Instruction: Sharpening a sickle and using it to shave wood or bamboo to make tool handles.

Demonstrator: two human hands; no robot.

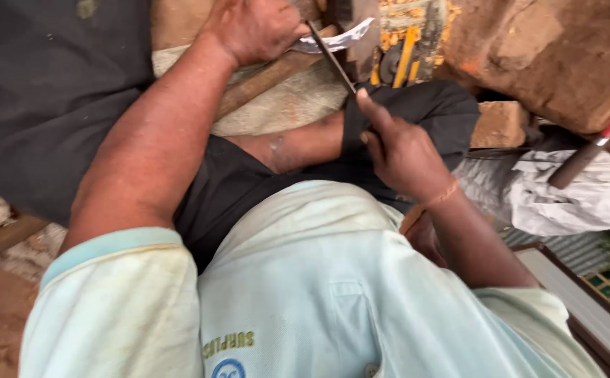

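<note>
My left hand [252,29] at the top middle is closed around one end of a thin dark metal blade [331,59], next to a wooden handle [263,78]. My right hand [399,147] below it pinches the blade's other end between thumb and fingers, over my knee in dark shorts [431,112]. The blade slants from upper left to lower right between the two hands. A crumpled bit of pale paper or plastic [336,40] lies just behind the blade. I wear a pale blue shirt [319,280].
Large reddish stones [550,49] and a smaller brick [499,124] lie at the upper right. A tool with a red handle [595,147] rests on a crumpled white sheet [571,189]. A yellow and black tool [406,52] sits at the top. A dark cloth [39,91] covers the left.
</note>
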